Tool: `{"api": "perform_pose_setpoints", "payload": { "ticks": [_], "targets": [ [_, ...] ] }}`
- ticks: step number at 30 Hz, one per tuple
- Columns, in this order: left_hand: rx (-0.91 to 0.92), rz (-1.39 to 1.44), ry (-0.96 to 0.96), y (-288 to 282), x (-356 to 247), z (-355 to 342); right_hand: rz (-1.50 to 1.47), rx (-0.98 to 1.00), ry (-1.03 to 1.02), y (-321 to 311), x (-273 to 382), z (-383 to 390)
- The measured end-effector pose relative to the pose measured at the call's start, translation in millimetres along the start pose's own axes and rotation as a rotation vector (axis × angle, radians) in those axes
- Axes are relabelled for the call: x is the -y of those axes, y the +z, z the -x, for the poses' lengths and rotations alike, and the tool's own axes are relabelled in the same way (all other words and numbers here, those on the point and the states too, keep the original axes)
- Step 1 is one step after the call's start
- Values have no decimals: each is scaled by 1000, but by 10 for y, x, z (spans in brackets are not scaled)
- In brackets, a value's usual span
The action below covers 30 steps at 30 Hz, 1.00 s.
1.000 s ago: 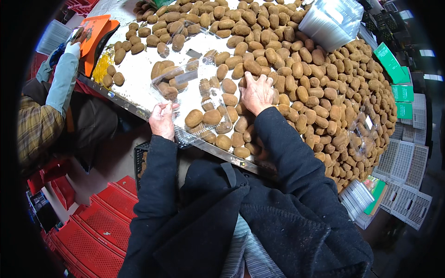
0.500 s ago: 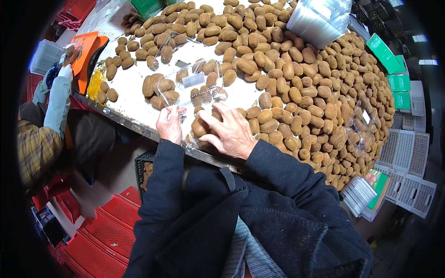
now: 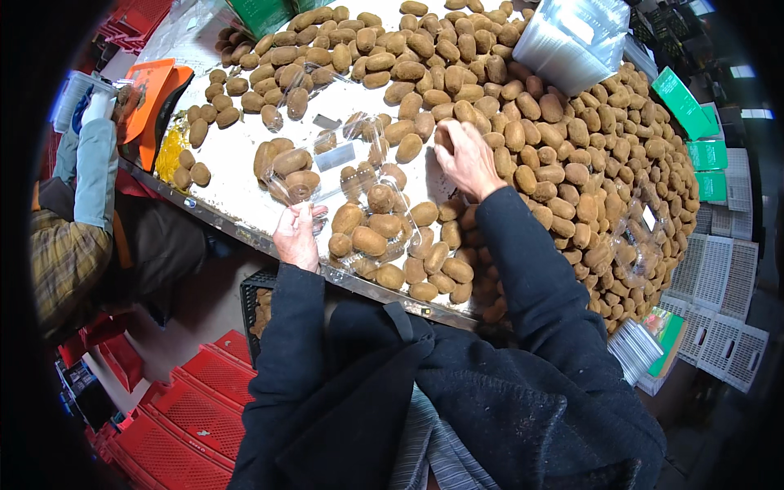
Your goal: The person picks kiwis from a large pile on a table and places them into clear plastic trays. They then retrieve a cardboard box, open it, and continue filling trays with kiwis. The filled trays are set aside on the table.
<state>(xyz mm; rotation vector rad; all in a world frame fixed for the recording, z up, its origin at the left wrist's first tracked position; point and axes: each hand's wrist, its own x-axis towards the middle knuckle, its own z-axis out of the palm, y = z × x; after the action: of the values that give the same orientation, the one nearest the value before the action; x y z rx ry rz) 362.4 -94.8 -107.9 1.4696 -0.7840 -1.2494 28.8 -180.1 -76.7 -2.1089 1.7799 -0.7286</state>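
A clear hinged plastic punnet (image 3: 356, 181) lies open near the front edge of the table, with several brown kiwifruit (image 3: 369, 240) in its near half. My left hand (image 3: 296, 238) is closed, pinching the left rim of this punnet. Farther to the right, my right hand (image 3: 469, 160) reaches into the edge of the large kiwifruit heap (image 3: 563, 171). Its fingers curl round a kiwifruit (image 3: 443, 135), mostly covered by the hand. More kiwifruit lie loose beside the punnet, and other clear plastic packs rest close behind it.
Stacked clear punnets (image 3: 563, 45) stand on the heap at the back right. At the left a person's sleeve (image 3: 98, 175) shows beside an orange tray (image 3: 151, 98). Red crates (image 3: 175, 416) stand below left; grey crates (image 3: 714, 269) stand at the right.
My right hand has moved from the near half of the punnet, away and rightward to the heap. My left hand stays at the rim. The kiwifruit in the punnet are now uncovered.
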Motion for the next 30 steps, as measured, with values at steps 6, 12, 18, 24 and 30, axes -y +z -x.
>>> {"api": "perform_pose_setpoints", "payload": {
  "ticks": [6,12,18,24,30],
  "targets": [
    [-3,25,-30,-19,-33,3,-1233,316,642,-111,113,262],
    [23,-18,1,-16,-73,23,-241,185,347,148,268,-284],
    [15,-17,10,0,-57,20,276,285,168,378,517,-648],
    [-3,-6,-41,27,-89,19,370,488,54,462,564,-655],
    [-6,-36,-40,54,-76,-18,-39,140,183,-46,589,-248]
  ]
}}
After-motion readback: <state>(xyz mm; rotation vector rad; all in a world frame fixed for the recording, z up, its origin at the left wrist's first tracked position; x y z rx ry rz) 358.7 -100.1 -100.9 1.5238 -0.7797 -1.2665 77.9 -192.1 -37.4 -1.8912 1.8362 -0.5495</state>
